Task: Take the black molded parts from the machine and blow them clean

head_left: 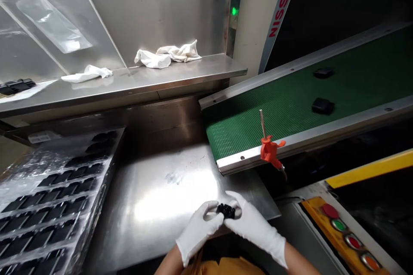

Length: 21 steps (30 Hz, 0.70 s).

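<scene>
Between my two white-gloved hands is a small black molded part (226, 211) with a knobbly surface. My left hand (201, 226) pinches it from the left side. From the right, the fingers of my right hand (248, 220) close on the same part. Both hands are over the front edge of a shiny steel table (145, 240). Farther off, two black parts lie on a green conveyor belt (284, 103): a nearer block (322, 106) and a farther one (323, 72).
At left, a plastic-lined tray (108, 189) holds rows of black parts. White gloves (153, 59) and a clear bag (53, 23) lie around the steel shelf (193, 74). An orange air gun (269, 150) hangs at the conveyor's edge. A button panel (342, 234) stands at lower right.
</scene>
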### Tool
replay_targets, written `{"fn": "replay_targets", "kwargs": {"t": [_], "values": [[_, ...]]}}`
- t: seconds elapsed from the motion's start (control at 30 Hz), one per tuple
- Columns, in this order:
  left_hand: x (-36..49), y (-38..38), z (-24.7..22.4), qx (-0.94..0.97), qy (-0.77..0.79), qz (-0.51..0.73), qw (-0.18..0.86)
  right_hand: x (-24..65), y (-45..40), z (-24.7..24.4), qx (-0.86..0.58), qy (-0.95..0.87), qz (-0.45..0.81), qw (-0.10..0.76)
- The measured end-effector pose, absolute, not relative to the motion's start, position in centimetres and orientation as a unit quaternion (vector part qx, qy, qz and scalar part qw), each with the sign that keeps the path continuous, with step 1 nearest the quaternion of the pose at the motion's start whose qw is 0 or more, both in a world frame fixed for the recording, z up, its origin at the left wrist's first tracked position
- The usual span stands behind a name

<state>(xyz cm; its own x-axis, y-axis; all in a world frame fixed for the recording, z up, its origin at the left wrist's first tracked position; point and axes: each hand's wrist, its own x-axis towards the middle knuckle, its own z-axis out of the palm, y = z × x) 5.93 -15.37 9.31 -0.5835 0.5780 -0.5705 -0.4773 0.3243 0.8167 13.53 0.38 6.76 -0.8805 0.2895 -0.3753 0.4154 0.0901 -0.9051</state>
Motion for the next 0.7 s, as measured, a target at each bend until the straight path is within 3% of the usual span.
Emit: {"fn": "replay_targets", "kwargs": {"t": [0.1, 0.27, 0.33, 0.4, 0.5, 0.6, 0.7], "values": [[6.9, -15.1, 10.7, 0.103, 0.664, 0.605, 0.426, 15.1, 0.8, 11.1, 0.144, 0.808, -0.571, 0.015], [8.4, -16.0, 13.5, 0.184, 0.639, 0.655, 0.358, 17.5, 1.4, 14.9, 0.020, 0.893, -0.402, -0.204], [8.8, -16.4, 14.4, 0.203, 0.654, 0.641, 0.347, 18.2, 1.3, 15.3, 0.009, 0.889, -0.398, -0.228], [9.3, -16.5, 15.0, 0.198, 0.663, 0.638, 0.337, 18.7, 0.9, 15.2, 0.040, 0.881, -0.433, -0.189], [9.8, -15.9, 15.4, 0.133, 0.658, 0.649, 0.357, 18.7, 0.1, 14.8, 0.164, 0.823, -0.541, -0.056], [10.2, -15.0, 15.6, 0.048, 0.634, 0.631, 0.445, 18.0, -0.6, 14.1, 0.267, 0.695, -0.666, 0.051], [10.4, -14.7, 15.7, -0.019, 0.600, 0.602, 0.526, 17.7, -0.6, 13.3, 0.292, 0.623, -0.718, 0.105]]}}
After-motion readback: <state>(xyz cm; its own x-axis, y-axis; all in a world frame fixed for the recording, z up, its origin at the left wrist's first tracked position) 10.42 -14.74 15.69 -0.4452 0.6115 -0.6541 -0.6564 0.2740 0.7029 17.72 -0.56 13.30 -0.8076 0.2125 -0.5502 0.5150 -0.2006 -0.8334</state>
